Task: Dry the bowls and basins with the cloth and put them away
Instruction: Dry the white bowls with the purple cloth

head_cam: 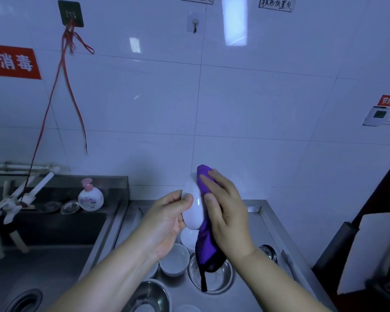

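Observation:
My left hand (167, 218) grips a white bowl (194, 203) held on edge above the right sink, thumb on its outside. My right hand (225, 210) presses a purple cloth (204, 244) against the bowl's inner side, fingers curled over the cloth; its tail hangs down into a steel basin (225, 278). Below my hands sit more white bowls (175, 260) (188, 238) and another steel basin (149, 296) in the right sink (268, 224).
A deep left sink (54, 255) holds a drain and a white tap (32, 190) tied with red string. A pink-capped soap bottle (90, 195) and small steel dishes stand on its back ledge. A white board (369, 251) leans at the right.

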Demonstrator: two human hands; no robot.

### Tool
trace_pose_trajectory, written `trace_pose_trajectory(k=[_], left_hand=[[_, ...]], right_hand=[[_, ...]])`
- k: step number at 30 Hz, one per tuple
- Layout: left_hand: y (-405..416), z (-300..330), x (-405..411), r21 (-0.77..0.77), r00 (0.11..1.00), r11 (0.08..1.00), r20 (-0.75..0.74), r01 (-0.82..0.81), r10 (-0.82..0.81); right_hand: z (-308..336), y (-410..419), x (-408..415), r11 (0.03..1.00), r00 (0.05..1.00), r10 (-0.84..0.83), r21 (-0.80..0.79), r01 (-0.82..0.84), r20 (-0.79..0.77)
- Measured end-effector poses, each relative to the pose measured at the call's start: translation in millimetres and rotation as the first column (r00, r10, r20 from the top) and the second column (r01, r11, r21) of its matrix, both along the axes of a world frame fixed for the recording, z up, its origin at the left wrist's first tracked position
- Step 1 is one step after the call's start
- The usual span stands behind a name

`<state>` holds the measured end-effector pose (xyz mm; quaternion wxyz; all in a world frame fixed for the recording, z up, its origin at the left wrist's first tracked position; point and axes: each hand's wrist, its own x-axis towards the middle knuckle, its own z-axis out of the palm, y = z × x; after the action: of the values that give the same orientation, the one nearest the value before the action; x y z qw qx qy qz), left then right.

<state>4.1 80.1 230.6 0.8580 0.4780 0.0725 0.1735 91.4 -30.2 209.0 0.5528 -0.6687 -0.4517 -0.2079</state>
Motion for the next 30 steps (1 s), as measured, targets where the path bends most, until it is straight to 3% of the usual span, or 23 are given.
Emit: trace_pose_trajectory(k=[6, 11, 17, 22, 25, 30], left_hand=[[14, 9, 2, -0.206, 0.999, 0.979, 0.046, 0.001, 0.009], [15, 2, 5, -0.27, 0.999, 0.962, 0.05, 0.032, -0.019], [28, 4, 6, -0.305, 0.999, 0.951, -0.035, -0.05, 0.041], [32, 6, 3, -0.29, 0.992, 0.955, -0.121, -0.058, 0.024], [29, 4, 6, -0.33, 0.988, 0.943, -0.155, -0.049, -0.003], [16, 3, 15, -0.553, 0.995, 0.828, -0.08, -0.091, 0.056]], right_hand=[[-1, -6, 14, 0.996, 0.996, -0.083, 0.041, 0.085, -0.041], [-9, -2, 3, 0.996, 0.985, -0.084, -0.018, 0.087, 0.149], [-13, -11, 0, 0.995, 0.955, 0.05, -0.096, -0.023, 0.293], [-9, -26, 25, 0.975, 0.9, -0.045, -0.175, 0.133, 0.434], [-4, -20, 31, 0.969, 0.899, -0.085, -0.173, 0.174, 0.429], [-3, -2, 19, 0.983, 0.926, -0.177, 0.007, 0.185, 0.332]])
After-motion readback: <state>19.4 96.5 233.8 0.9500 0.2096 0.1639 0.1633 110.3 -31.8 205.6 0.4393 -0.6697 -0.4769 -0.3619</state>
